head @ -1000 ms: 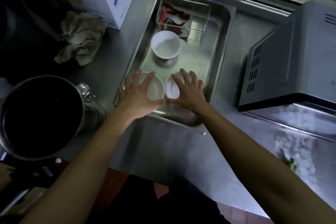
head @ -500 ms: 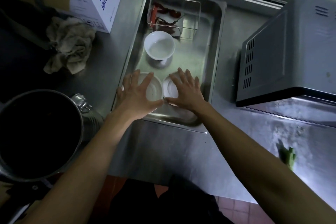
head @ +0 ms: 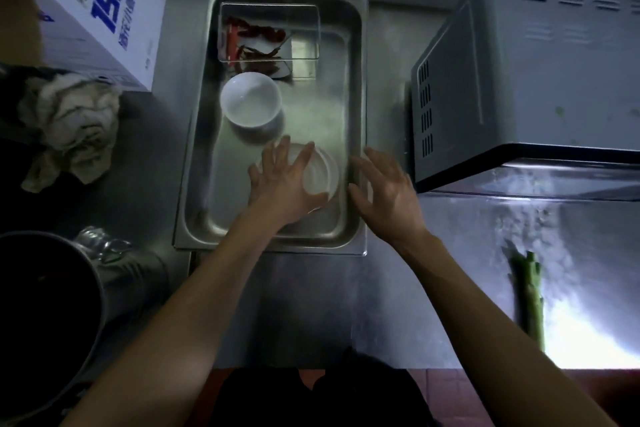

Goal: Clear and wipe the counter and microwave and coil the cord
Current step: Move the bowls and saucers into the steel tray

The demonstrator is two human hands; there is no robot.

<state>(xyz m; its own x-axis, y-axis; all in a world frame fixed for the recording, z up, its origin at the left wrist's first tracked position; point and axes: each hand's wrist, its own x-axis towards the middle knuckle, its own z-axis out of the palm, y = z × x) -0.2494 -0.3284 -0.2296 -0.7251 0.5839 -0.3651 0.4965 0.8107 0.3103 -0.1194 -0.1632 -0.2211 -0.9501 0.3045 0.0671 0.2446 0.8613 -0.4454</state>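
A steel tray (head: pixel 353 87) lies on the steel counter (head: pixel 311 305) left of the grey microwave (head: pixel 536 73). In the tray are a clear box of red chillies (head: pixel 268 33), a white bowl (head: pixel 251 104) and small white dishes (head: pixel 323 173) that look stacked at the near right. My left hand (head: pixel 284 184) lies over those dishes, fingers spread, thumb hooked at their near edge. My right hand (head: pixel 384 194) hovers open above the tray's right rim, holding nothing. No cord is in view.
A crumpled cloth (head: pixel 69 125) lies on the counter at the left, in front of a white cardboard box (head: pixel 104 10). A big dark steel pot (head: pixel 41 315) stands at the near left. A green vegetable stalk (head: pixel 531 298) lies before the microwave amid wet smears.
My left hand slid its small dish to the right, onto or against the other one. My right hand left its dish and moved right, over the tray's rim.
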